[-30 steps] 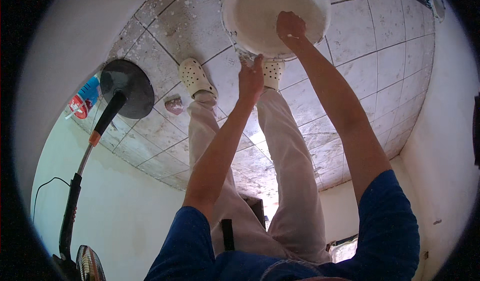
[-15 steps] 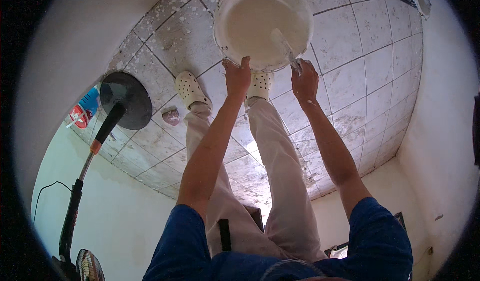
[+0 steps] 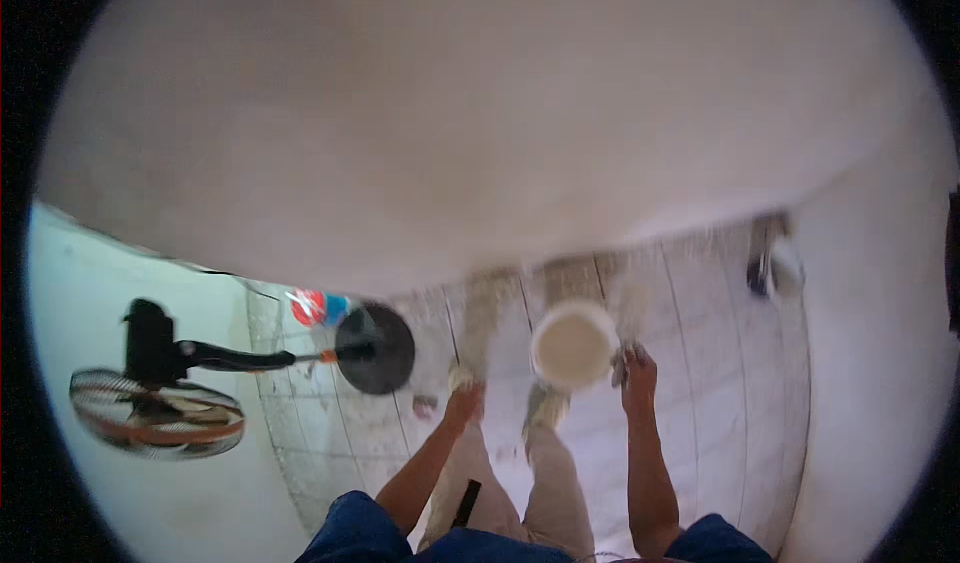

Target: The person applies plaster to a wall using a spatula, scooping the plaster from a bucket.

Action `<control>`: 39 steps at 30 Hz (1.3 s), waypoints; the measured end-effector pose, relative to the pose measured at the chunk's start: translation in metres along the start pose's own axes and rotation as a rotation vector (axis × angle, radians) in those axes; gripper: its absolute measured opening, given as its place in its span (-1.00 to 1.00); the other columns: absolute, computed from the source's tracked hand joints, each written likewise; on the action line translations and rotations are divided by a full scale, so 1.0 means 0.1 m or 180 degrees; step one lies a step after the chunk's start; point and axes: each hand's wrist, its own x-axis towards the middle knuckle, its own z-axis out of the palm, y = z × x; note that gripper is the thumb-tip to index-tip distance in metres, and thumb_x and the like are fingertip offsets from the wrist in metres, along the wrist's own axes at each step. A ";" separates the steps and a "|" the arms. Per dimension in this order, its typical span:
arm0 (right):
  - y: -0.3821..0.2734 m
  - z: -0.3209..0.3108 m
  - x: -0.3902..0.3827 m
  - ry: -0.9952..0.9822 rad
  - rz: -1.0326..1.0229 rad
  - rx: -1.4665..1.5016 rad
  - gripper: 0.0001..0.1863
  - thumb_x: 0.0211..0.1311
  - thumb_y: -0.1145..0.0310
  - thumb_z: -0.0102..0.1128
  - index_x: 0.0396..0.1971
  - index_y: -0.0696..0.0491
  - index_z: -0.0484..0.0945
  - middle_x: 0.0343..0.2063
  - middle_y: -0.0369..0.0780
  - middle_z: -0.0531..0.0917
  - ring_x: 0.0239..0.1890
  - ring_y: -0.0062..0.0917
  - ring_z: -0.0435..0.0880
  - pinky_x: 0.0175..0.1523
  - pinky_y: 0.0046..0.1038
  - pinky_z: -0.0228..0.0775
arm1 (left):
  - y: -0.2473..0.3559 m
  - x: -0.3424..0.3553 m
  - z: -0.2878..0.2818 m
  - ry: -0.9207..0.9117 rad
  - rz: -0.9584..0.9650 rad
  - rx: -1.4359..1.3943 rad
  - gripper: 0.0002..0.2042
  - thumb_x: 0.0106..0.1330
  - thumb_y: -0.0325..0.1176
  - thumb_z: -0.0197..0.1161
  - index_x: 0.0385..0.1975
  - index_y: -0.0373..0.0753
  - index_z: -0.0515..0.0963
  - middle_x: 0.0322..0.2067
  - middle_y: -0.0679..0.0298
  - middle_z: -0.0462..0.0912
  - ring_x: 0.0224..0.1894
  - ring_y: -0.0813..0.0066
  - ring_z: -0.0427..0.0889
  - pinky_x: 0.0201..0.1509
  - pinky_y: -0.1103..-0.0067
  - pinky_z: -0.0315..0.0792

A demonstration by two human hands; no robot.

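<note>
A round white bucket [image 3: 606, 315] of cream-coloured paint-like liquid stands on the tiles in front of my right foot. My right hand [image 3: 640, 378], just right of the bucket, is closed around a narrow flat tool [image 3: 619, 367] smeared with pale material; its exact kind does not show. To the left, my left hand [image 3: 464, 403] hangs over my left shoe, apart from the bucket. Motion blur smears its fingers, and nothing shows in it.
A pale wall [image 3: 480, 133] rises close in front. At left stands a pedestal fan [image 3: 157, 413] with a black round base [image 3: 376, 348], a red-and-blue item [image 3: 318, 307] beside it. A small reddish lump [image 3: 425, 405] and a white-and-dark container [image 3: 785, 268] sit on the floor.
My view has risen from the bent-over position, so the bucket looks smaller and the wall fills the front. My left hand has let go of the bucket rim. The tool has come out of the liquid.
</note>
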 end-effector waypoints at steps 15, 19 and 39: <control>-2.58 3.14 -0.91 -0.1300 -0.1616 0.0150 -0.60 0.05 0.22 0.00 -0.18 0.21 0.41 -0.52 -0.36 0.48 -0.54 -0.73 0.33 -0.46 -0.64 0.18 | 2.87 0.20 -0.90 0.0215 -0.1544 -0.2239 -0.69 0.14 -0.21 -0.04 -0.15 -0.18 0.30 -0.15 0.26 0.42 -0.22 0.41 0.47 -0.22 0.52 0.34; -2.79 3.88 -1.00 -0.1331 -0.1875 0.0512 -0.61 0.05 0.25 0.03 -0.18 0.20 0.41 -0.52 -0.37 0.47 -0.55 -0.77 0.29 -0.49 -0.69 0.12 | 2.79 0.21 -1.31 0.0001 -0.1336 -0.2159 -0.70 0.12 -0.21 -0.02 -0.18 -0.20 0.30 -0.20 0.28 0.45 -0.27 0.43 0.47 -0.21 0.53 0.34; -2.89 4.39 -0.94 -0.0986 -0.2095 0.0374 -0.76 0.03 0.31 0.04 -0.40 0.18 0.49 -0.66 -0.41 0.42 -0.63 -0.78 0.25 -0.54 -0.70 0.11 | 2.65 0.36 -1.87 0.0254 -0.1254 -0.2209 -0.66 0.13 -0.20 -0.04 -0.16 -0.27 0.30 -0.23 0.19 0.44 -0.27 0.37 0.47 -0.23 0.51 0.37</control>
